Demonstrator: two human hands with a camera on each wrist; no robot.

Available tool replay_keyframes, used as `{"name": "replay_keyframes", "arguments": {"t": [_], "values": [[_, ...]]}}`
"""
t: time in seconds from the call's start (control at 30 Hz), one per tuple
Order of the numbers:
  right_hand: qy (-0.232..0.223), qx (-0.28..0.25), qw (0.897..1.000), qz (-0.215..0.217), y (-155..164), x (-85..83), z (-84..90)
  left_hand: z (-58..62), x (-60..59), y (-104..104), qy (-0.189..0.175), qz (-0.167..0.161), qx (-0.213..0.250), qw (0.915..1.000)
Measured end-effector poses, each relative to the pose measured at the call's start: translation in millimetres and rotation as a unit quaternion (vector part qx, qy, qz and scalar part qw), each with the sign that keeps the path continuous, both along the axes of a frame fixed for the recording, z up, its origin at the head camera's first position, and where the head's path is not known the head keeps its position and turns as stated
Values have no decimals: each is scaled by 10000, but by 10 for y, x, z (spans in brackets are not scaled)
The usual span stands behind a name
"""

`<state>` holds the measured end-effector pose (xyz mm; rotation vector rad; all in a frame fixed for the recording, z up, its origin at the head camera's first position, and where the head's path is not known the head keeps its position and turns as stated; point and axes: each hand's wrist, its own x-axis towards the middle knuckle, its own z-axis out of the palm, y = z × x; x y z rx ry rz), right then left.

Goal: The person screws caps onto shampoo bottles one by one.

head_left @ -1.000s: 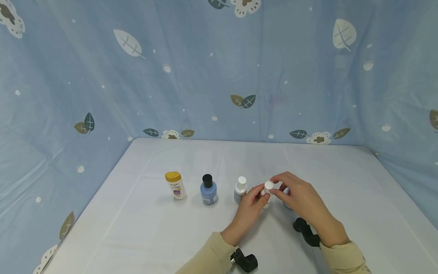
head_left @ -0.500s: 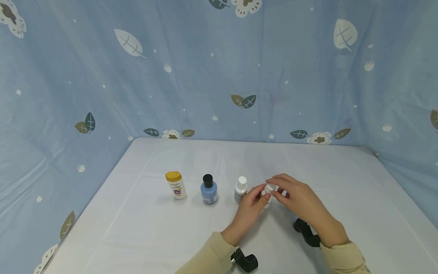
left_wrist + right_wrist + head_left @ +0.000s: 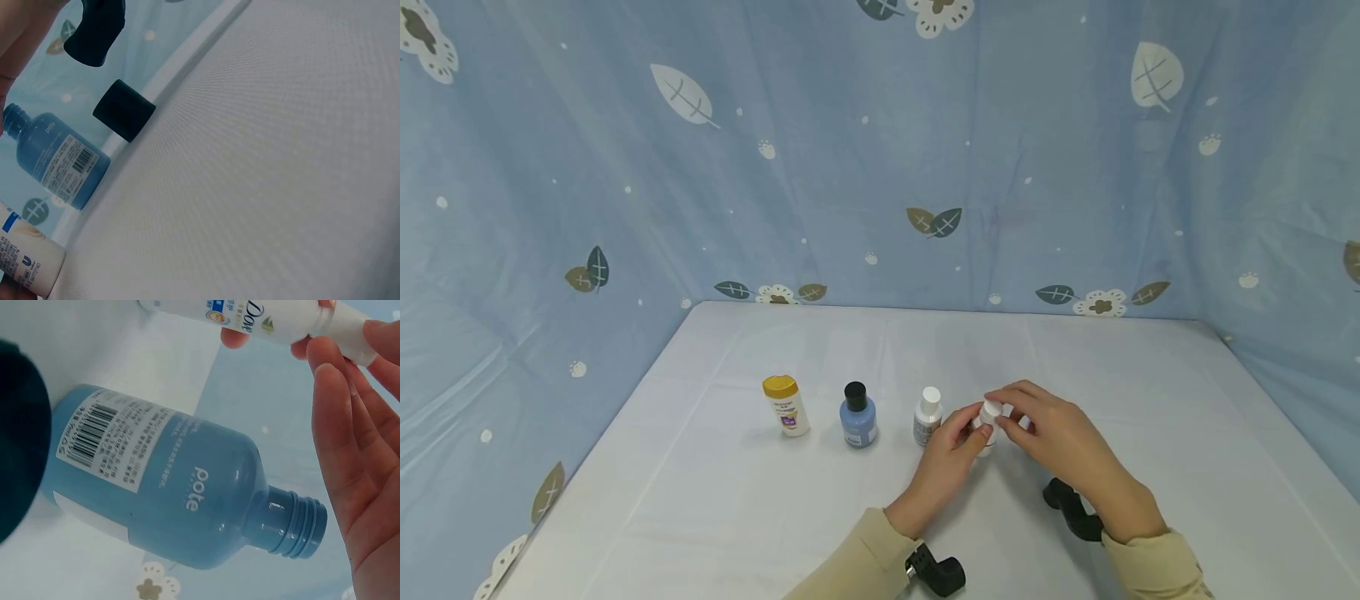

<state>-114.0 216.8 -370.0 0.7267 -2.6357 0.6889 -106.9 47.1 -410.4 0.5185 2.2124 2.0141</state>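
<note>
Yellow-capped bottle, white body, upright on the white tabletop, farthest left of the Dove bottle and well apart from it. Next in, black-capped blue bottle, upright, also left of the Dove bottle but nearer. Then white-capped bottle, upright, near the Dove bottle on its left, partly covered by the left hand; can't tell if they touch.

Left hand grips the Dove bottle's body, fingers and thumb round it. Black wrist device by the left beige sleeve, on the wearer's side of the Dove bottle. Dove bottle itself is roughly upright between the two hands, base down by the tabletop, small white cap at its top.

Right hand comes in from the right of the Dove bottle, thumb and fingers pinching the white cap. Hands close together, both on the one item.

Right of the Dove bottle, uncapped blue bottle, "pote" label, upright, threaded neck bare; wrist views only. Past it, farther from the Dove bottle, short black cylinder on the tabletop, looks like a loose cap. Blue leaf-print cloth behind the Dove bottle.
</note>
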Motion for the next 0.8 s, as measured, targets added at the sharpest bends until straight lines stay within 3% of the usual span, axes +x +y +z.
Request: {"name": "replay_keyframes", "arguments": {"t": [0.57,0.8], "values": [[-216,-75,9979,-610,-50,3,-24,-6,-2,13,102,32,79,9999],[-442,-1,9968,-673,-65,5,-11,12,5,12,65,24,23,10000]]}}
